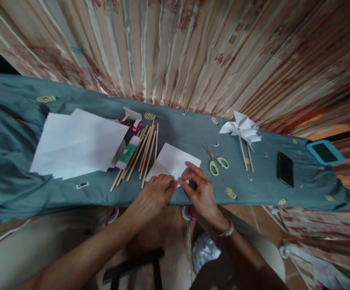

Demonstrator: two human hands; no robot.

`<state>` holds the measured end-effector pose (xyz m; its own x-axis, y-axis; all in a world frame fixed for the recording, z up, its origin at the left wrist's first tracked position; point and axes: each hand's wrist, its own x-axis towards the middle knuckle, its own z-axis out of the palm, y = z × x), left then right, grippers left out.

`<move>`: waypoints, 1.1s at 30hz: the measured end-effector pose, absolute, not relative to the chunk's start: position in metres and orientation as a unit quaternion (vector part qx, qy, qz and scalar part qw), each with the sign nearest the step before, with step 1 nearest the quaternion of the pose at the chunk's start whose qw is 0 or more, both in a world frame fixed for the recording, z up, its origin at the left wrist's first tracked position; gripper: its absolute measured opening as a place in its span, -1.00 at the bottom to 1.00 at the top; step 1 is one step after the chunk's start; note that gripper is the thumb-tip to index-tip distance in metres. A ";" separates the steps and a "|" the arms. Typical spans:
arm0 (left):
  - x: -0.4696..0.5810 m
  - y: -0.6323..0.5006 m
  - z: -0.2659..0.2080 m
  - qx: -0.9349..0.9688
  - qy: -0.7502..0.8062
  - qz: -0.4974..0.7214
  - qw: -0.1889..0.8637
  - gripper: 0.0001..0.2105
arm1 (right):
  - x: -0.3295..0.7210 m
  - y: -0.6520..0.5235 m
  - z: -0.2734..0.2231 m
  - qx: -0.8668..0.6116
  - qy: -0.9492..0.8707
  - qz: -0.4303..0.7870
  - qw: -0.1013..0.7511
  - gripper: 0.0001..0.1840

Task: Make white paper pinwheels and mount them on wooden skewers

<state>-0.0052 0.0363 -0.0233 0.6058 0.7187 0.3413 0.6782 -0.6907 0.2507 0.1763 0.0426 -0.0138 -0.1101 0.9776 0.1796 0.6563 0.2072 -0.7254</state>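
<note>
A white square sheet of paper (176, 157) lies on the cloth-covered table in front of me. My left hand (160, 189) is closed, its thumb and fingers pinching the near edge of this sheet. From the right, my right hand (199, 189) meets it with thumb and forefinger drawn together at the same spot. A thin dark sliver shows between the fingertips; its kind is too small to tell. Just right of the paper lie open scissors (215, 160) with green handles. Several wooden sticks (147, 151) lie to the left, beside a green-and-white glue stick (128, 152).
A stack of white paper (78, 145) covers the table's left part. Behind the sticks stands an open red-and-white box (132, 119) of small dark pieces. Paper pinwheels (240, 128) on sticks, a black phone (285, 169) and a blue-framed device (326, 152) lie rightward. A curtain (169, 52) hangs behind.
</note>
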 end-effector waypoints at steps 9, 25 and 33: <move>-0.005 0.038 -0.024 0.897 0.390 0.206 0.032 -0.78 | 0.176 0.044 -0.014 -0.576 -0.707 0.243 0.331 -0.96; -0.003 0.036 -0.020 0.900 0.397 0.177 0.029 -0.81 | 0.173 0.043 -0.019 -0.566 -0.707 0.249 0.342 -0.90; -0.004 0.037 -0.023 0.897 0.402 0.183 0.026 -0.80 | 0.171 0.044 -0.018 -0.566 -0.704 0.249 0.348 -0.89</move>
<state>-0.0040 0.0369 -0.0228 0.6093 0.7309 0.3076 0.7117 -0.6751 0.1944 0.1705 0.0439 -0.0182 -0.1162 0.9710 0.2091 0.6244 0.2351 -0.7449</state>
